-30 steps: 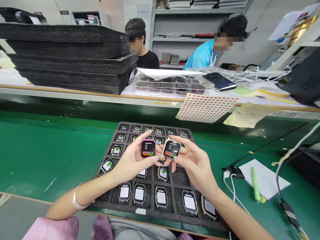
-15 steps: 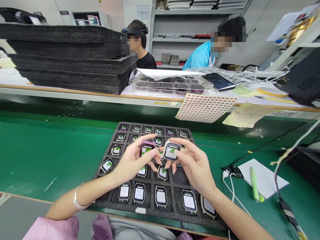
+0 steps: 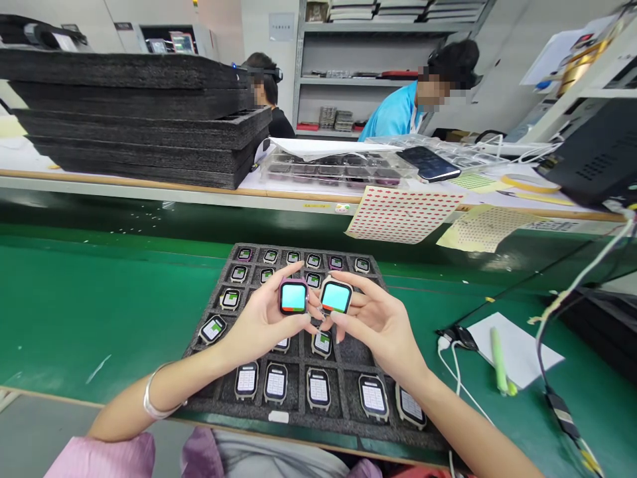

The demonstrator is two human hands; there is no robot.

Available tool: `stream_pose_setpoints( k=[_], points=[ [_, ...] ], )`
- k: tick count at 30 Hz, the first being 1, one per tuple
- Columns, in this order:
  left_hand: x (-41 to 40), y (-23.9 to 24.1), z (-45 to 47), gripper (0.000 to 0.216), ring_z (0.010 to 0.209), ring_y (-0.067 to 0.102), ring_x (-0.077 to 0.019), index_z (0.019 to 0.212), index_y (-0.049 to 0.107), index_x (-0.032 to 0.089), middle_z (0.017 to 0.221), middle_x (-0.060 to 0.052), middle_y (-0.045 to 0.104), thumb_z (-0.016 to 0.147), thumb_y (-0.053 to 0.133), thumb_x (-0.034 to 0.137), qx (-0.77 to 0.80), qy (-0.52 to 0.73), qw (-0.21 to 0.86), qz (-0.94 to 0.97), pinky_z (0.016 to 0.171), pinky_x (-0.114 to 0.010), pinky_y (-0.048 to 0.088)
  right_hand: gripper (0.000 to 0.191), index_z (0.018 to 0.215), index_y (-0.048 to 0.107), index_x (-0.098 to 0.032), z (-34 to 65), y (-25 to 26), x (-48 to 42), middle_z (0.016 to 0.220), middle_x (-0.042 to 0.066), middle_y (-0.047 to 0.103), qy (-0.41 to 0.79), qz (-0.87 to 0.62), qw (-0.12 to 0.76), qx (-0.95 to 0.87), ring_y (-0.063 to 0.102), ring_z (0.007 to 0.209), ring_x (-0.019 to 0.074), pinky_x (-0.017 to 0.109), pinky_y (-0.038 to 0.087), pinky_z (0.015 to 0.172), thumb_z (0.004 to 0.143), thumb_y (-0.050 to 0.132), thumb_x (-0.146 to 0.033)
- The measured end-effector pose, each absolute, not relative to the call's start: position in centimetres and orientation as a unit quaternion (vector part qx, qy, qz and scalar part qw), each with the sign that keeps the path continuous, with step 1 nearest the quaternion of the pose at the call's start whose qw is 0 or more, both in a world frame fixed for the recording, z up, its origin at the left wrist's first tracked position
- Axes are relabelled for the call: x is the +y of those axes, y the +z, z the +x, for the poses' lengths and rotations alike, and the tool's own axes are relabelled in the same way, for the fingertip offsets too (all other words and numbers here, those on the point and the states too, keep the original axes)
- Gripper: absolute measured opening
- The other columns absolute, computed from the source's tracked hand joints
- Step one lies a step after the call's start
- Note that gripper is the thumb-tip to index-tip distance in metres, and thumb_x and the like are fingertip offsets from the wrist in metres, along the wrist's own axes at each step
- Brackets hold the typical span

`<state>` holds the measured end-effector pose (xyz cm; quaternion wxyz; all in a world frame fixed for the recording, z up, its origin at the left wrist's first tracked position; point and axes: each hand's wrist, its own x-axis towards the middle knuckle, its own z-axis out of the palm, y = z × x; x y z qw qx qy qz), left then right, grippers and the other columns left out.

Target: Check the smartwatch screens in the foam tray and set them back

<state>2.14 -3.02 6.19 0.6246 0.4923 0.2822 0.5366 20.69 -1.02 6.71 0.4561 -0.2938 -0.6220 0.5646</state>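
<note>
My left hand (image 3: 259, 320) grips a purple-cased smartwatch body (image 3: 293, 296) whose screen glows cyan with a red strip below. My right hand (image 3: 379, 324) grips a pale-cased smartwatch body (image 3: 336, 297) with the same cyan screen. The two watches are side by side, nearly touching, above a black foam tray (image 3: 351, 356). The tray lies on the green belt and holds several more watch bodies (image 3: 318, 388) with lit screens in its pockets.
A white paper sheet (image 3: 522, 345) with a green pen (image 3: 498, 352) and a cable connector (image 3: 455, 338) lie right of the tray. Stacked black foam trays (image 3: 134, 119), a clear plastic tray (image 3: 338, 169), a phone (image 3: 428, 163) and sticker sheets (image 3: 398, 212) fill the far bench. Two people sit behind it.
Both watch screens changed from dark test text, to white-and-green grids, to plain cyan with a red strip. My hands tilted the watches down and back up, staying over the tray.
</note>
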Motion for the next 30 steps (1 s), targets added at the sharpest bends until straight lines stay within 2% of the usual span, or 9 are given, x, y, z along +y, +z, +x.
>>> stream_pose_setpoints(
  k=[4, 7, 11, 13, 17, 21, 25, 28, 30],
  points=[
    [-3.0, 6.0, 2.3, 0.066, 0.083, 0.064, -0.0201, 0.137, 0.034, 0.018, 0.096, -0.008, 0.06, 0.081, 0.068, 0.023, 0.288, 0.532, 0.628, 0.49, 0.069, -0.033, 0.059, 0.048, 0.126, 0.05, -0.021, 21.1, 6.6, -1.0, 0.095, 0.009, 0.07, 0.561, -0.296, 0.442, -0.634, 0.069, 0.069, 0.0216, 0.029, 0.055, 0.051, 0.082, 0.07, -0.022],
    [-3.0, 5.6, 2.4, 0.065, 0.083, 0.063, -0.0192, 0.136, 0.034, 0.017, 0.095, -0.008, 0.059, 0.081, 0.067, 0.02, 0.283, 0.52, 0.638, 0.492, 0.069, -0.032, 0.058, 0.054, 0.128, 0.048, -0.023, 22.0, 6.1, -1.1, 0.096, 0.009, 0.069, 0.564, -0.298, 0.424, -0.643, 0.069, 0.068, 0.0214, 0.029, 0.056, 0.05, 0.08, 0.072, -0.022],
    [-3.2, 4.8, 2.9, 0.078, 0.09, 0.062, -0.02, 0.137, 0.031, 0.024, 0.103, -0.007, 0.056, 0.073, 0.073, 0.011, 0.27, 0.502, 0.659, 0.491, 0.076, -0.035, 0.056, 0.06, 0.134, 0.043, -0.023, 24.4, 5.1, -1.1, 0.094, 0.008, 0.069, 0.554, -0.344, 0.404, -0.641, 0.069, 0.071, 0.0204, 0.028, 0.056, 0.051, 0.081, 0.071, -0.02],
    [-3.2, 4.2, 3.4, 0.079, 0.091, 0.063, -0.0204, 0.137, 0.027, 0.029, 0.104, -0.006, 0.055, 0.074, 0.071, 0.012, 0.265, 0.485, 0.673, 0.491, 0.078, -0.037, 0.055, 0.06, 0.134, 0.044, -0.021, 26.2, 4.2, -0.8, 0.088, 0.007, 0.068, 0.55, -0.38, 0.386, -0.635, 0.069, 0.071, 0.0208, 0.03, 0.057, 0.053, 0.08, 0.071, -0.022],
    [-2.5, 2.5, 5.3, 0.065, 0.092, 0.064, -0.0206, 0.132, 0.028, 0.028, 0.099, -0.004, 0.053, 0.08, 0.064, 0.014, 0.264, 0.424, 0.687, 0.528, 0.08, -0.037, 0.054, 0.057, 0.122, 0.052, -0.016, 29.9, 1.5, 0.1, 0.084, 0.006, 0.067, 0.543, -0.445, 0.353, -0.618, 0.067, 0.066, 0.019, 0.031, 0.056, 0.055, 0.072, 0.077, -0.026],
    [-1.3, 1.1, 7.9, 0.055, 0.088, 0.063, -0.0184, 0.12, 0.036, 0.021, 0.095, -0.003, 0.053, 0.074, 0.065, 0.008, 0.273, 0.372, 0.682, 0.567, 0.077, -0.033, 0.052, 0.057, 0.122, 0.049, -0.015, 32.4, -0.9, 0.0, 0.089, 0.006, 0.064, 0.536, -0.475, 0.326, -0.617, 0.062, 0.062, 0.0158, 0.026, 0.051, 0.049, 0.072, 0.074, -0.025],
    [-0.6, 0.3, 10.0, 0.068, 0.085, 0.062, -0.017, 0.124, 0.033, 0.023, 0.097, -0.003, 0.052, 0.068, 0.069, 0.008, 0.252, 0.366, 0.718, 0.536, 0.072, -0.031, 0.052, 0.047, 0.124, 0.05, -0.018, 33.5, -1.6, -1.0, 0.085, 0.004, 0.061, 0.406, -0.502, 0.279, -0.711, 0.055, 0.057, 0.0137, 0.026, 0.046, 0.048, 0.079, 0.062, -0.021],
    [-0.4, -0.3, 10.9, 0.061, 0.084, 0.063, -0.0182, 0.122, 0.035, 0.021, 0.095, -0.003, 0.054, 0.073, 0.07, 0.017, 0.251, 0.372, 0.725, 0.522, 0.07, -0.032, 0.054, 0.043, 0.12, 0.055, -0.019, 34.2, -1.5, -1.4, 0.095, 0.006, 0.06, 0.307, -0.498, 0.235, -0.777, 0.055, 0.062, 0.0151, 0.027, 0.047, 0.053, 0.077, 0.058, -0.017],
    [-0.4, -0.7, 11.2, 0.055, 0.081, 0.063, -0.0178, 0.121, 0.036, 0.02, 0.092, -0.003, 0.055, 0.076, 0.067, 0.021, 0.259, 0.38, 0.715, 0.527, 0.067, -0.031, 0.054, 0.046, 0.122, 0.055, -0.019, 34.7, -1.4, -1.4, 0.094, 0.005, 0.062, 0.279, -0.506, 0.205, -0.79, 0.056, 0.063, 0.0161, 0.029, 0.047, 0.057, 0.076, 0.057, -0.014]
  ],
)
